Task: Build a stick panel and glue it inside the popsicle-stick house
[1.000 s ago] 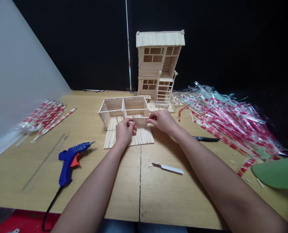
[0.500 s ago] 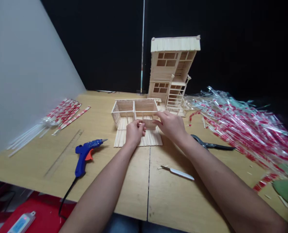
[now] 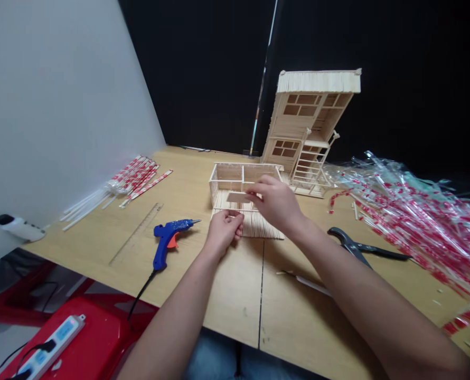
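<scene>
A small stick-built house frame (image 3: 243,182) stands open-topped on a floor of pale sticks (image 3: 259,227), with one divider across it. My right hand (image 3: 276,203) reaches over its front, pinching a small flat wooden panel (image 3: 238,197) by the right edge. My left hand (image 3: 224,231) is at the floor's front left, fingers curled together near a thin crosswise stick. What lies between those left fingertips, if anything, cannot be made out.
A taller stick house (image 3: 314,116) with a ladder stands behind. A blue glue gun (image 3: 169,237) and a ruler (image 3: 137,232) lie left, near wrapped chopsticks (image 3: 134,177). Black-handled cutters (image 3: 354,245), a knife (image 3: 310,285) and plastic wrappers (image 3: 425,211) lie right. A power strip (image 3: 55,343) rests on a red stool (image 3: 104,322).
The whole view has swung left. My right hand has moved the panel leftward relative to the small house. My left hand has dropped lower, toward the floor's front edge.
</scene>
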`<state>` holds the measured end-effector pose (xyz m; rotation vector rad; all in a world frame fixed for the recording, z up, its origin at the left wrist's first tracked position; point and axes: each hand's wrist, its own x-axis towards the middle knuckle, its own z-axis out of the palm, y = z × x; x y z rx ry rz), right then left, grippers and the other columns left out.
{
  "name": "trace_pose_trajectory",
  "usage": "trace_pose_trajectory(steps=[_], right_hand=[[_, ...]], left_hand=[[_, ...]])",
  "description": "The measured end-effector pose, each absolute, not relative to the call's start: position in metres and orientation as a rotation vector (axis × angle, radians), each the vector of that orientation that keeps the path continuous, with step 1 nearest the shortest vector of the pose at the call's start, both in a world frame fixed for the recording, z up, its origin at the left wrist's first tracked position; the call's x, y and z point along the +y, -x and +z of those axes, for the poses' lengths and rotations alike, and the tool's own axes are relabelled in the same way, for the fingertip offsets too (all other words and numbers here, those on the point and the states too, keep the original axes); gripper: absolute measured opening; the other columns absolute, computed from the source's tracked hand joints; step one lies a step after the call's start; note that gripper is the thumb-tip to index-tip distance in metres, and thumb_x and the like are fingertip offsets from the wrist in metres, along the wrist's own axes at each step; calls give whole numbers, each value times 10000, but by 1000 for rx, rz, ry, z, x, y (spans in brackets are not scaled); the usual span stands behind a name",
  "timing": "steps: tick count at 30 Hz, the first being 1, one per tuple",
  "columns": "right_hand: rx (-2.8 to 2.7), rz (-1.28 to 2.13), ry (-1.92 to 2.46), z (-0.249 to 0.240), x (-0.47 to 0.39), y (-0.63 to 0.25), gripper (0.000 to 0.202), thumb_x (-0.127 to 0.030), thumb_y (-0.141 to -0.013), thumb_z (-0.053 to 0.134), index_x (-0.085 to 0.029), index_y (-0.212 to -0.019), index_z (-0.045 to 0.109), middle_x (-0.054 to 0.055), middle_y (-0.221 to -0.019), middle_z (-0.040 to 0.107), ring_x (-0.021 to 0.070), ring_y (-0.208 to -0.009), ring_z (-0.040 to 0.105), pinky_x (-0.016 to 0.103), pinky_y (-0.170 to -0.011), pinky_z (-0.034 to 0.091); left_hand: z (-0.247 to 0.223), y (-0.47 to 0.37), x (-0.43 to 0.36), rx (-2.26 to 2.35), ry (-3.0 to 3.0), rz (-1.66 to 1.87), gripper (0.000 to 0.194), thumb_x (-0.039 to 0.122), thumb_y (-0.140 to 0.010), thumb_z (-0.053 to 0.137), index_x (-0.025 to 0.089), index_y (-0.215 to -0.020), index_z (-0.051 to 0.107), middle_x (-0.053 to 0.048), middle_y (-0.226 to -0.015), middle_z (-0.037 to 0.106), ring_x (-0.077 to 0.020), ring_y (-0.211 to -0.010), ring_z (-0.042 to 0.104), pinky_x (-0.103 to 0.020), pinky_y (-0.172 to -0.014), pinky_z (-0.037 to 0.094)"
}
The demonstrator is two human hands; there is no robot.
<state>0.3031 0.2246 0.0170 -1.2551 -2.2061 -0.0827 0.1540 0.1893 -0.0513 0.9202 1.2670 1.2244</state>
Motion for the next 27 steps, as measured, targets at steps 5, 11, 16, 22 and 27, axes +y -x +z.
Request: trace_pose_trajectory(steps=[5, 11, 16, 22, 27], right_hand=[[-2413, -288, 1406, 12, 234, -247, 313, -250, -988, 452, -169, -943, 751, 100, -1016, 670, 188, -763, 618, 286, -550, 293], [-2364, -190, 1570, 7, 241, -234, 354, -293, -992, 425, -201, -1007, 766, 106, -1027, 682, 194, -784, 616, 289, -610, 346], [-2244, -106, 1595, 5, 243, -235, 275, -330, -953, 528, -238, -991, 785, 63, -967, 736, 201, -848, 653, 279, -642, 382], [-2192, -52, 1670, 7, 248, -233, 251, -362, -925, 587, -260, -1026, 793, 67, -918, 779, 222, -841, 694, 283, -671, 427], [-2206, -72, 1671, 10, 252, -232, 233, -351, -905, 612, -265, -1014, 800, 71, -902, 786, 230, -840, 703, 287, -693, 448]], left_hand=[[-50, -152, 187, 1139, -670, 1324, 107, 129, -837, 631, 120, -939, 600, 27, -552, 569, -67, -394, 470, -161, -390, 342], [-49, -152, 195, 1001, -453, 1415, 242, 61, -879, 528, 121, -1108, 576, 49, -545, 542, -57, -410, 465, -135, -407, 316], [-46, -151, 201, 930, -296, 1439, 284, 52, -930, 469, 137, -1196, 521, 38, -572, 561, -55, -415, 472, -120, -415, 317], [-47, -146, 210, 832, -166, 1474, 141, 74, -971, 442, 142, -1012, 558, 30, -604, 544, -34, -420, 459, -99, -410, 319], [-49, -143, 213, 769, -120, 1488, 160, 67, -985, 411, 141, -947, 548, 21, -627, 549, -28, -430, 445, -96, -411, 329]])
